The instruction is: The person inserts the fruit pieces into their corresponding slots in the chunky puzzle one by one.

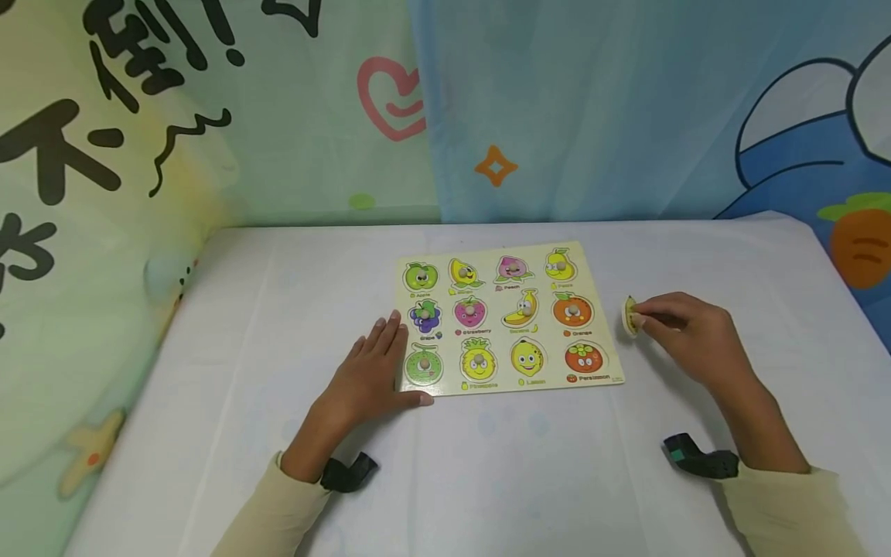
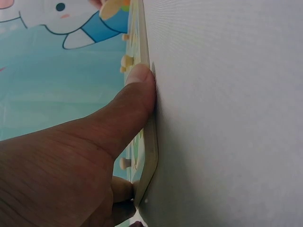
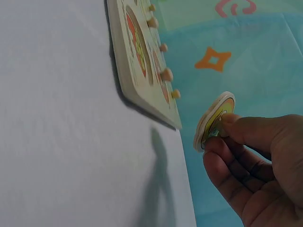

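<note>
A cream fruit puzzle board (image 1: 501, 325) lies flat on the table, its knobbed pieces rising from its face in the wrist views. At its lower left corner rests my left hand (image 1: 369, 379), fingers straight along the left edge. The left thumb (image 2: 137, 90) presses against the board's front side. Off the board's right side, my right hand (image 1: 696, 336) pinches a yellow puzzle piece (image 3: 218, 118) between thumb and fingers, tilted on edge above the table. The fingertips partly cover its picture. In the head view, the lemon spot (image 1: 527, 357) and persimmon spot (image 1: 583, 358) show printed pictures without a clear knob.
A white cloth covers the table (image 1: 515, 480). Printed curtains hang behind it (image 1: 592, 100) and along the left side (image 1: 90, 309). A dark wrist camera sits at the left wrist (image 1: 348, 473) and another at the right wrist (image 1: 699, 458).
</note>
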{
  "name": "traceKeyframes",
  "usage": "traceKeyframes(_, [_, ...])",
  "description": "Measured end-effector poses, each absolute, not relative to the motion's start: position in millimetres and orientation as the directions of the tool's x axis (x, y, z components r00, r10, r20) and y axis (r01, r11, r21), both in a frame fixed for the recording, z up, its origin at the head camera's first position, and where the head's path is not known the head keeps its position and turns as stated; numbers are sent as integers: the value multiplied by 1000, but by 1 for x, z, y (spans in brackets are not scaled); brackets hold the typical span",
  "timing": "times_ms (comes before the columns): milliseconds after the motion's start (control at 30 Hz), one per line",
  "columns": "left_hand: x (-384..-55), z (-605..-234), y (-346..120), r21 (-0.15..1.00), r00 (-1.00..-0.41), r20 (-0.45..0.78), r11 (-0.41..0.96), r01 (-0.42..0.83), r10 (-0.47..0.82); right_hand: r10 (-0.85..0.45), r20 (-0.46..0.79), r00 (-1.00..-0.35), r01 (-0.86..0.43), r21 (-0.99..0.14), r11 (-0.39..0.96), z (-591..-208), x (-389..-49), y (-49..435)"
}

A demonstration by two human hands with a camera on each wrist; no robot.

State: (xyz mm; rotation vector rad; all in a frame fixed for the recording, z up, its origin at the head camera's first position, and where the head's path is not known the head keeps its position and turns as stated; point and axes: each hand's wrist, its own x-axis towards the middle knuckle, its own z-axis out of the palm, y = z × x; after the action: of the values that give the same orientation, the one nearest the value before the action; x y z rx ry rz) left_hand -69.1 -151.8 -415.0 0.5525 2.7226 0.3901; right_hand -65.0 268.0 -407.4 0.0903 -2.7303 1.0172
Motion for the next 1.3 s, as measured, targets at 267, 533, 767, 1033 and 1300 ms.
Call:
traceKeyframes(267, [-69,-417,-152,322,-870,-271,891,320,411,8,170,-985,-112,-685,720,-414,-68,247])
traceKeyframes(533, [-69,-417,-151,318,-873,-270,893,317,406,-49,72,-996,-87,-746,660,-412,-71,225])
traceKeyframes(767, [-68,-416,-151,328,-876,-249,887,325,412,-142,26,-990,-112,-759,641,-413,-73,205])
traceKeyframes(1033, [-70,-417,-150,313,-872,-265,892,326,411,-252,-10,-968,-150,-779,608,-420,-73,185])
traceKeyframes(1300, [-70,-416,-150,310,-872,-272,895,322,408,-326,-8,-945,-219,-728,650,-422,-74,175])
